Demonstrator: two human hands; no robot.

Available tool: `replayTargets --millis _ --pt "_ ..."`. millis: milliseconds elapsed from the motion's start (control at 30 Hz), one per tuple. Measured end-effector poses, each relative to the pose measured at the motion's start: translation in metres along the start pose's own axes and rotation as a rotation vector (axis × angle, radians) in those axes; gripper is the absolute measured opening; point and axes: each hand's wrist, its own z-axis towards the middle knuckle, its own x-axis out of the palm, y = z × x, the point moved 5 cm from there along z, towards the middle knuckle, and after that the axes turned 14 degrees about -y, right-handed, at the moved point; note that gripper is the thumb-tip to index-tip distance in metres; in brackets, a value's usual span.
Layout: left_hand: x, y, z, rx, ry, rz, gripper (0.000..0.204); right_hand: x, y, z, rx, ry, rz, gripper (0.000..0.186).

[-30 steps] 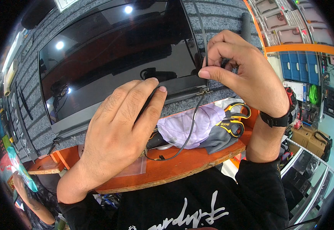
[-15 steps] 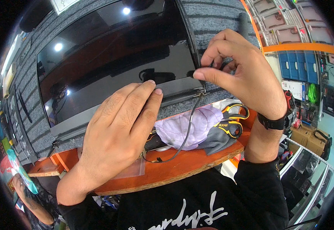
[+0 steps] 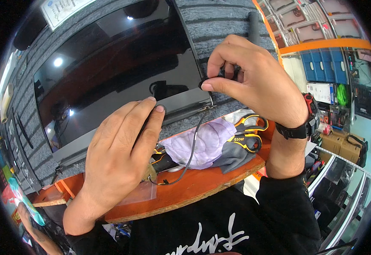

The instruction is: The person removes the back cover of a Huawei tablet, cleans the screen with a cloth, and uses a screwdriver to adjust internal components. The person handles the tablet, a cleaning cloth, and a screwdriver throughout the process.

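the glossy black screen lies face up on a striped grey mat, catching bright spots of light, with a grey strip along its near edge. the left hand lies across that strip, fingers straight and slightly parted. a thin cable curves over lilac cloth. by the near right corner, the right hand curls, thumb stretched out; i can't tell what it pinches.

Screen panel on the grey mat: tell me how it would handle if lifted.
The screen panel looks thin and wide, so it may flex or crack if lifted by one corner. Its glossy face could be slippery. The black cable near its lower right corner might snag.
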Motion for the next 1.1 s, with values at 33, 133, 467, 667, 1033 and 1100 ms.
replayTargets --millis 33,133,467,667,1033,1100 --pt "-0.0006 -0.0001 0.0006 -0.003 0.002 -0.002 0.034 -0.0001 0.0001 -0.0001 -0.007 -0.005 0.012 0.022" --pt "0.0000 -0.0001 0.0005 -0.005 0.001 -0.004 0.034 -0.0012 0.0013 -0.0003 -0.021 0.003 0.023 0.022" --pt "-0.0012 -0.0016 0.0012 -0.063 0.022 -0.035 0.042 -0.0014 0.0035 -0.0031 -0.034 0.023 0.019 0.023" --pt "-0.0005 -0.0016 0.0011 0.002 0.012 0.027 0.033 -0.0001 0.0035 -0.0044 -0.046 0.025 -0.004 0.024" --pt "0.0002 -0.0041 0.0045 0.031 -0.008 -0.004 0.035 0.0003 0.0068 -0.0064 -0.025 0.034 -0.041 0.024" --pt "0.0008 -0.0038 0.0039 0.046 -0.009 0.000 0.034 0.0020 0.0073 -0.0062 -0.037 0.032 -0.031 0.023"
